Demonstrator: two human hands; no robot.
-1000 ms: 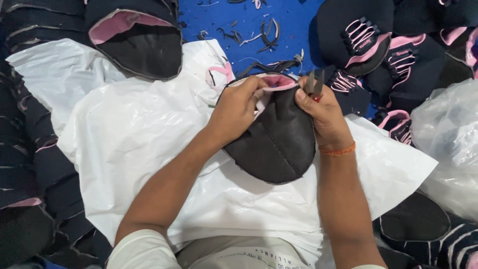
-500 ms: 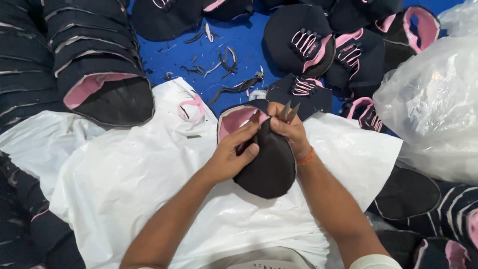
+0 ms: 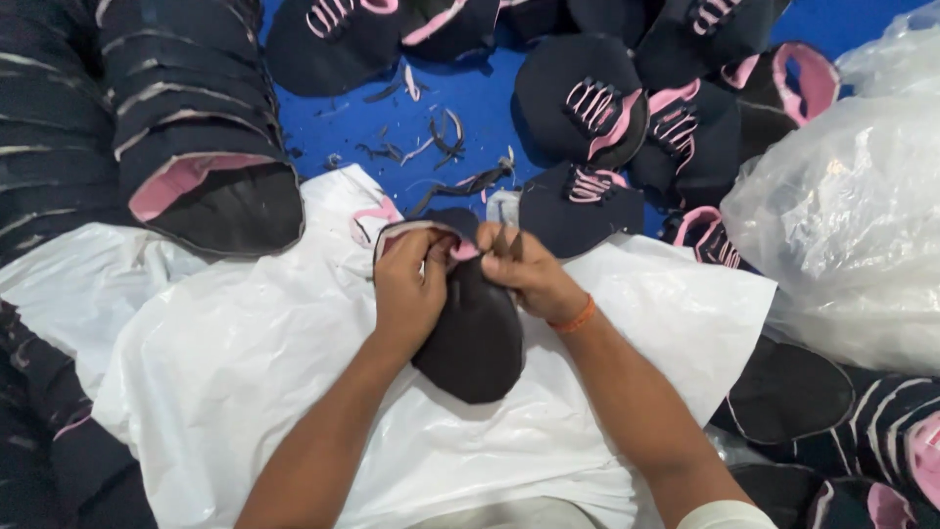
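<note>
Both hands grip a dark shoe upper (image 3: pixel 475 333) on white plastic sheeting (image 3: pixel 245 362): left hand (image 3: pixel 411 289) pinches its pink-lined rim, right hand (image 3: pixel 524 274) holds small snips (image 3: pixel 506 240) there; the rim is best kept taut and the cuts shallow.

A blue floor covering (image 3: pixel 490 108), strewn with dark and pink fabric scraps (image 3: pixel 441 147), lies under even light, with a white plastic sheet (image 3: pixel 245 372) spread in front and a clear plastic bag (image 3: pixel 852 225) at right.

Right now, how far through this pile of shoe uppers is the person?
Looks done: dark trimmed scraps litter the blue floor, and uppers sit stacked on the left. In hand: the left hand grips a black upper while the right hand works small snips at its pink edge. Left: loose uppers beyond.
</note>
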